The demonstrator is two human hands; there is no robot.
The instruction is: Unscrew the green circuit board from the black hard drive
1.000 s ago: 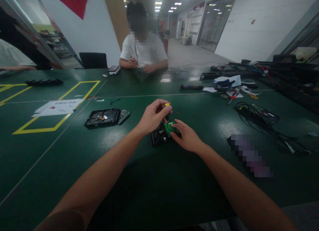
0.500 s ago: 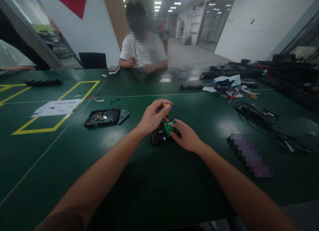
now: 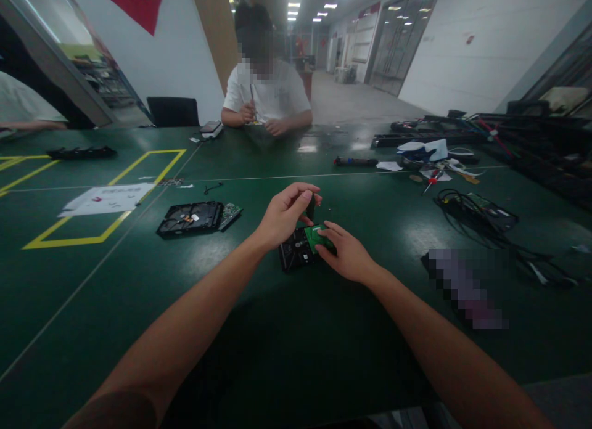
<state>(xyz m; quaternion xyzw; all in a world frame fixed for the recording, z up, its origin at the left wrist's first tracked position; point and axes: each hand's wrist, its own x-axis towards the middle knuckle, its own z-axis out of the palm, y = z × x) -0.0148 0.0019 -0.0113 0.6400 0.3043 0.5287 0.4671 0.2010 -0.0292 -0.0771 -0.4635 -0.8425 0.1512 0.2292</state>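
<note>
A black hard drive point(image 3: 292, 251) with a green circuit board point(image 3: 312, 234) lies on the green table in front of me. Above its far edge, my left hand point(image 3: 290, 212) pinches the dark handle of a small screwdriver point(image 3: 311, 208), held upright; its tip is hard to make out. My right hand point(image 3: 348, 251) grips the drive's right side, thumb towards me and fingers over the board. Small specks, perhaps screws, lie just beyond the drive.
An opened hard drive point(image 3: 189, 219) and a loose circuit board point(image 3: 230, 216) lie to the left, near paper sheets point(image 3: 108, 199). Cables point(image 3: 467, 216), a red-handled tool point(image 3: 432, 181) and a dark cylindrical tool point(image 3: 356, 161) are at right. A person point(image 3: 268, 96) sits opposite.
The screwdriver handle has turned in my left fingers: yellow showed before, dark shows now. My right hand stays on the drive.
</note>
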